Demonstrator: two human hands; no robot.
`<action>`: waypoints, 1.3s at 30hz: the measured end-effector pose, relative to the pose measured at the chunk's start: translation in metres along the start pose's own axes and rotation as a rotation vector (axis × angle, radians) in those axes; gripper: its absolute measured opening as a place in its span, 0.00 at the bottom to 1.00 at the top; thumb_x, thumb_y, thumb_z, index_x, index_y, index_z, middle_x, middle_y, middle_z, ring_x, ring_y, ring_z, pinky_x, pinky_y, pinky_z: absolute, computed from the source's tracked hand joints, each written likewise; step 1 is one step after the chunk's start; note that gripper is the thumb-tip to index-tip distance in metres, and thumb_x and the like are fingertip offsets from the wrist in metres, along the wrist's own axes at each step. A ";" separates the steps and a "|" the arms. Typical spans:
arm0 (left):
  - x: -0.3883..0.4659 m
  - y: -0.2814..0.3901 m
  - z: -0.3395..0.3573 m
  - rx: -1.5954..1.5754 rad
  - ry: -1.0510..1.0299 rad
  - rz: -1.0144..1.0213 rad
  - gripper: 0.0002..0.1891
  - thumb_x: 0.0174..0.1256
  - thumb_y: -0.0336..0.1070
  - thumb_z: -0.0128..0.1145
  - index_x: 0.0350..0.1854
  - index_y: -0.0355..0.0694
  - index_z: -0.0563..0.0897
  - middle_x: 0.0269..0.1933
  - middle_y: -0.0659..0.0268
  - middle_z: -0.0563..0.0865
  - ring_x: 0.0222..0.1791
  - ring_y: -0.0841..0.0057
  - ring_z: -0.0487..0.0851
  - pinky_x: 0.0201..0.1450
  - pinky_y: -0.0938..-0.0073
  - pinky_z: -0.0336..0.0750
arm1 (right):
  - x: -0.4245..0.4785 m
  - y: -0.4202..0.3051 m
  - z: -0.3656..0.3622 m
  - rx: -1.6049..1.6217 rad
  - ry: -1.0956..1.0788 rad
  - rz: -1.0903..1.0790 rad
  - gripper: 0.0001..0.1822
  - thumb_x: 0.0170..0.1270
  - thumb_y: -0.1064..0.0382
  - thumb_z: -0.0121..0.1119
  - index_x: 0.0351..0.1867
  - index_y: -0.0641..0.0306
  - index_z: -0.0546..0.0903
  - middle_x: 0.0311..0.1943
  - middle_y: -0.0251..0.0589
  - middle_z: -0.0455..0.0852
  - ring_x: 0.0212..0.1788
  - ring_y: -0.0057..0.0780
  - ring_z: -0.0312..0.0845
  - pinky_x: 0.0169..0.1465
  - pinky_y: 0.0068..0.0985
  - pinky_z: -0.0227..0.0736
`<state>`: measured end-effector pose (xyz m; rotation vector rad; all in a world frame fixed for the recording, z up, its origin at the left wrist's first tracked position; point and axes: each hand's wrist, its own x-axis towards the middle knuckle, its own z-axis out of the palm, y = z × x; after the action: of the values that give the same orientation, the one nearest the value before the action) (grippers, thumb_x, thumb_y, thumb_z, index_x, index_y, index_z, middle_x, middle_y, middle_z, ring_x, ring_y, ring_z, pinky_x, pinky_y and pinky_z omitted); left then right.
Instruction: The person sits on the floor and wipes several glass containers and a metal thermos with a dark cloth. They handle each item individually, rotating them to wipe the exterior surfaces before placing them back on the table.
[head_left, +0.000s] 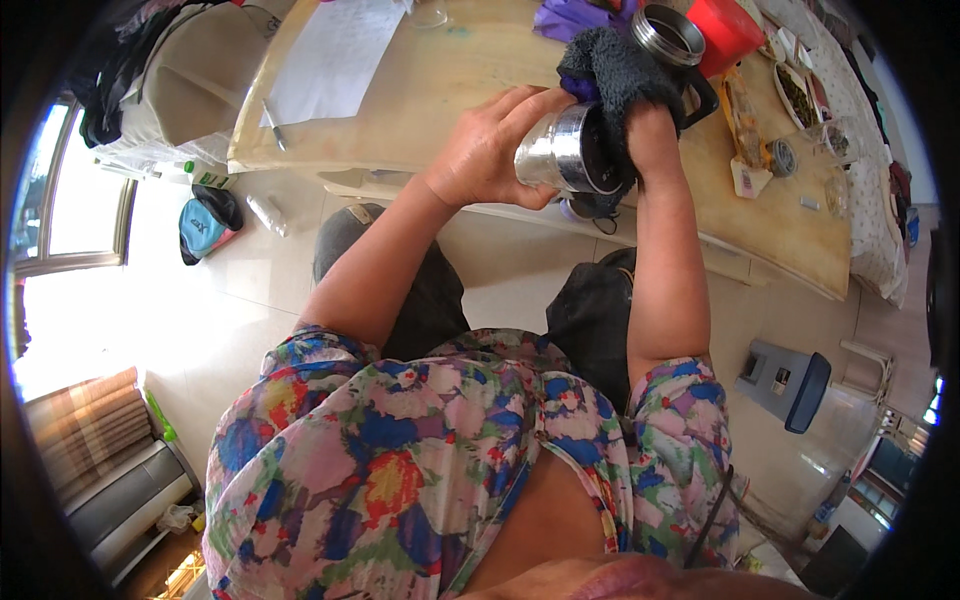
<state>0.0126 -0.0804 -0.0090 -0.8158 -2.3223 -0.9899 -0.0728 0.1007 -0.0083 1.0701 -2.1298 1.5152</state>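
My left hand (491, 146) is wrapped around a clear jar (541, 154) with a shiny metal band and a dark end, tilted on its side above the table's near edge. My right hand (651, 124) holds a dark grey fuzzy cloth (611, 67) against the jar's dark end; the cloth hides its fingers. Just beyond the right hand stands an open mug (669, 36) with a steel rim and a black handle. A red container (724, 34) is beside the mug, and a purple cloth (562, 21) lies behind the grey one.
The wooden table (450, 82) bears a paper sheet (334, 60), a pen (274, 126), a yellow packet (739, 112), a small round tin (782, 157) and a plate of food (795, 94). On the floor are a plastic bottle (266, 215), a blue-and-black bag (206, 225) and a grey bin (780, 382).
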 end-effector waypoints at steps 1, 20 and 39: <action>-0.002 -0.001 0.001 0.009 0.016 0.000 0.40 0.33 0.40 0.68 0.57 0.37 0.70 0.46 0.55 0.79 0.46 0.55 0.79 0.50 0.64 0.74 | 0.002 -0.005 -0.001 0.122 -0.046 0.067 0.14 0.64 0.65 0.47 0.47 0.68 0.78 0.45 0.41 0.80 0.49 0.34 0.74 0.56 0.27 0.67; -0.006 -0.014 0.005 -0.053 0.188 -0.161 0.40 0.32 0.45 0.70 0.54 0.36 0.71 0.47 0.52 0.78 0.48 0.52 0.77 0.50 0.61 0.73 | -0.022 -0.074 0.008 -0.808 -0.295 -0.439 0.21 0.52 0.60 0.59 0.50 0.60 0.77 0.48 0.46 0.78 0.51 0.45 0.73 0.56 0.39 0.65; -0.013 0.002 0.007 0.050 0.187 -0.007 0.41 0.32 0.43 0.69 0.57 0.34 0.70 0.48 0.53 0.79 0.47 0.53 0.78 0.51 0.63 0.75 | 0.022 -0.024 0.002 -0.588 -0.152 -0.259 0.11 0.56 0.66 0.50 0.40 0.64 0.79 0.39 0.48 0.80 0.44 0.46 0.76 0.48 0.34 0.71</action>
<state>0.0215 -0.0783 -0.0205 -0.6663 -2.1825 -0.9643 -0.0698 0.0862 0.0212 1.1932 -2.2149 0.6413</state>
